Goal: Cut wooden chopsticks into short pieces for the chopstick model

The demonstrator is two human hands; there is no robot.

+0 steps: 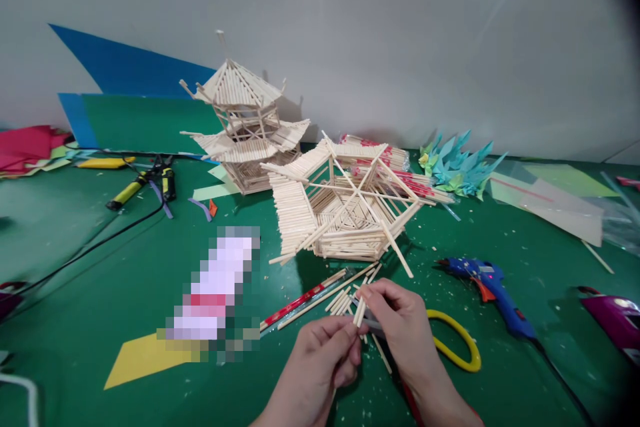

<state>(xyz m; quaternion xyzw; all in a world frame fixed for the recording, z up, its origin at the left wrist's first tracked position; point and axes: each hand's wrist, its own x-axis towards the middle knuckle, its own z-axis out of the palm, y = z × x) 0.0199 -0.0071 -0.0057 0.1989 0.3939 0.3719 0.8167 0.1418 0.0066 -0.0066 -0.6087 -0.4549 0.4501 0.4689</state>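
Observation:
Short wooden sticks (359,313) are pinched between the fingertips of my left hand (325,357) and my right hand (403,320), low in the middle of the view. More cut sticks (340,301) lie loose on the table just behind my fingers. A pair of scissors with a yellow handle (473,361) rests beneath my right hand, its blades partly hidden. Beyond my hands stands a stick-built frame (295,217) with several sides; its left roof panels are covered in sticks, while the right ones show bare beams.
A finished-looking stick pagoda (245,130) stands behind. Right are a blue glue gun (493,287) with its cord and a teal paper plant (463,163). Left are pliers (143,183), a blurred-out pale object (220,287) and yellow paper (135,360). Packaged sticks (305,297) lie mid-table.

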